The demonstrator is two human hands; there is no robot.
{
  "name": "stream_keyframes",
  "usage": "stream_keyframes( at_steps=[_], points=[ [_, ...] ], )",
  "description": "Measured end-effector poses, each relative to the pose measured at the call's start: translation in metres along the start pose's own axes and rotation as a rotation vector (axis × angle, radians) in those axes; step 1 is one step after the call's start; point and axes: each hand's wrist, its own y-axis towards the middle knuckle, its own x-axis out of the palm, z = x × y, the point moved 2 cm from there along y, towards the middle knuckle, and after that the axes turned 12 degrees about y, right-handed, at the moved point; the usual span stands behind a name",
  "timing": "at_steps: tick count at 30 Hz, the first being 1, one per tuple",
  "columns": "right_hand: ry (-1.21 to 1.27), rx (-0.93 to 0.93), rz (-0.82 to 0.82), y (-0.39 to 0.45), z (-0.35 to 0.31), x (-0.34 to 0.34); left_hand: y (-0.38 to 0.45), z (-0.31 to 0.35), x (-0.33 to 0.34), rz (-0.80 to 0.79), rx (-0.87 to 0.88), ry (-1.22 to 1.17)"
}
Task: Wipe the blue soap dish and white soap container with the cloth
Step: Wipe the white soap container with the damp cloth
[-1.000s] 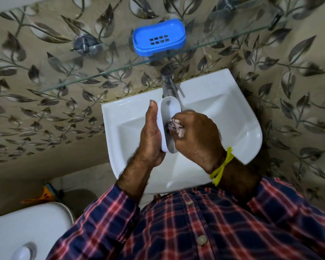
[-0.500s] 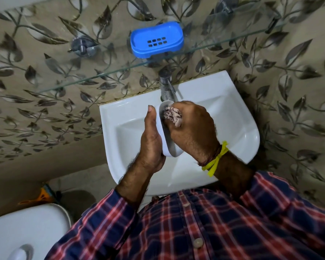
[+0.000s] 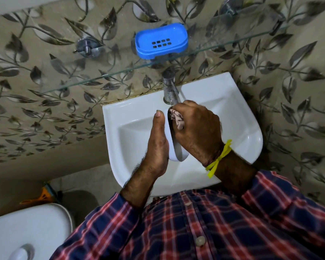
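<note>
The white soap container (image 3: 177, 153) is held on edge over the basin, its hollow side turned to the right. My left hand (image 3: 157, 145) holds it from the left, thumb pointing up along its rim. My right hand (image 3: 197, 132) grips a bunched pinkish cloth (image 3: 176, 118) and presses it into the container's upper end, just under the tap. The blue soap dish (image 3: 161, 41), with a grid of drain slots, sits upright on the glass shelf (image 3: 105, 76) above the basin, apart from both hands.
A white wash basin (image 3: 233, 117) with a metal tap (image 3: 170, 91) is fixed to a leaf-patterned tiled wall. A white toilet cistern (image 3: 26, 231) stands at the lower left, with an orange item (image 3: 43, 196) on the floor behind it.
My right hand and the cloth have slid from the container's middle up to its top end near the tap. The left hand keeps its hold.
</note>
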Motion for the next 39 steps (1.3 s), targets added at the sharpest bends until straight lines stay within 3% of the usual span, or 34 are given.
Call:
stream_keyframes(
  at_steps=[2, 5, 11, 16, 20, 24, 27, 32, 36, 39],
  points=[
    [-0.026, -0.011, -0.007, 0.001, 0.000, 0.002, 0.001, 0.000, -0.001, 0.022, -0.017, 0.015],
    [-0.013, -0.023, -0.163, 0.002, 0.005, 0.002, -0.001, -0.001, -0.004, 0.031, -0.038, 0.027],
    [0.024, -0.014, -0.215, 0.000, 0.008, 0.004, 0.000, 0.003, -0.007, 0.075, -0.091, 0.002],
    [0.004, 0.040, -0.228, -0.012, 0.012, 0.007, 0.004, 0.002, -0.012, 0.017, -0.091, 0.004],
    [0.026, 0.005, -0.376, -0.013, 0.015, 0.004, 0.003, 0.005, -0.014, 0.060, -0.121, 0.037],
    [-0.018, 0.016, -0.291, -0.017, 0.014, 0.004, 0.006, 0.006, -0.012, 0.107, -0.107, 0.127],
    [-0.022, -0.012, -0.425, -0.021, 0.015, 0.007, 0.006, 0.007, -0.016, 0.139, -0.112, 0.151],
    [-0.044, 0.056, -0.359, -0.024, 0.011, 0.003, 0.011, 0.010, -0.008, 0.180, -0.047, 0.153],
    [0.075, 0.304, -0.548, -0.028, 0.019, 0.005, 0.010, -0.002, -0.005, 0.174, -0.007, 0.147],
    [0.096, 0.347, -0.566, -0.032, 0.018, 0.009, 0.009, -0.005, -0.003, 0.152, 0.091, 0.229]
  ],
)
